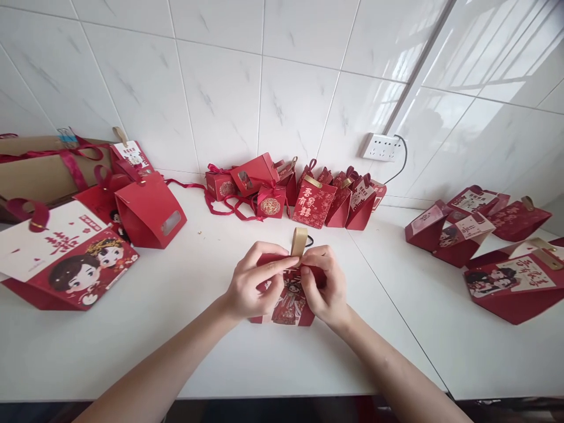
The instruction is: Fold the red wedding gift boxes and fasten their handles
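Observation:
In front of me on the white table stands a small red gift box (pixel 288 305) with a printed figure in traditional dress. A gold ribbon loop (pixel 299 241) sticks up from its top edge. My left hand (pixel 258 282) is closed around the upper left side, its index finger reaching to the base of the loop. On the other side, the thumb and fingers of my right hand (pixel 325 286) pinch the top edge by the ribbon. My fingers cover much of the box's top. A bit of thin black cord (pixel 310 241) shows behind the loop.
Large red gift boxes (pixel 88 264) and a brown cardboard box (pixel 35 170) stand left. Several small red boxes (pixel 314 202) with dark red ribbon (pixel 229 208) line the tiled wall. More boxes (pixel 513 279) sit right. A power strip (pixel 381 147) is on the wall.

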Motion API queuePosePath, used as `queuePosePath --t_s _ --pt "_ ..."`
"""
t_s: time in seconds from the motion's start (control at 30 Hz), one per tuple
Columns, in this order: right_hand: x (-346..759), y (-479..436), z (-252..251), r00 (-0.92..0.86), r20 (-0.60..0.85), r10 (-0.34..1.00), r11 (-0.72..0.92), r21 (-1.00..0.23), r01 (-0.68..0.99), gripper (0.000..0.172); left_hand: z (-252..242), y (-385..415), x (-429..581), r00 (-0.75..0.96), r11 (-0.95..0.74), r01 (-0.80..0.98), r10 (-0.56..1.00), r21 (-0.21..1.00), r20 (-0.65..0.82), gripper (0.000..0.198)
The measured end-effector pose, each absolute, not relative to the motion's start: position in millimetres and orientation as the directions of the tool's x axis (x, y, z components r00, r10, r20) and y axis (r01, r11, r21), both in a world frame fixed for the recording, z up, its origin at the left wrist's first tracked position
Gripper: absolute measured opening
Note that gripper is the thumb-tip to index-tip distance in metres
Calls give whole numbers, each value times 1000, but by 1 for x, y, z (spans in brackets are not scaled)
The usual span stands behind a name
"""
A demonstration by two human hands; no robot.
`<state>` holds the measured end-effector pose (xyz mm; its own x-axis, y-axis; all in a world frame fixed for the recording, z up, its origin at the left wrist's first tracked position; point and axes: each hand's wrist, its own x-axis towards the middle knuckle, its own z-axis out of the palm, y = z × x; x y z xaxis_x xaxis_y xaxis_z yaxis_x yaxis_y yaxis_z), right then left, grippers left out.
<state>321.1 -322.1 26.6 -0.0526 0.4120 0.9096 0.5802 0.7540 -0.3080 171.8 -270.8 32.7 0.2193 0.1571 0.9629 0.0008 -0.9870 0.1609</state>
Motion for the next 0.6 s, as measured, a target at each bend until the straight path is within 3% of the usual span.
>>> queuePosePath --t_s 0.37,0.47,0.57,0.6 --pt "320 -322 28 -42 901 431 747 -331 577 22 34 -271 172 215 -987 -3 158 163 964 50" --pt "323 -318 28 -43 899 436 740 -331 585 25 33 -270 172 223 -987 5 157 160 962 49" --pt "327 -327 27 -16 935 356 751 -276 600 31 31 -269 170 239 -988 17 152 153 959 48" --pt "326 -335 27 -20 919 393 780 -322 537 32 30 -269 170 242 -988 25 154 152 958 48"
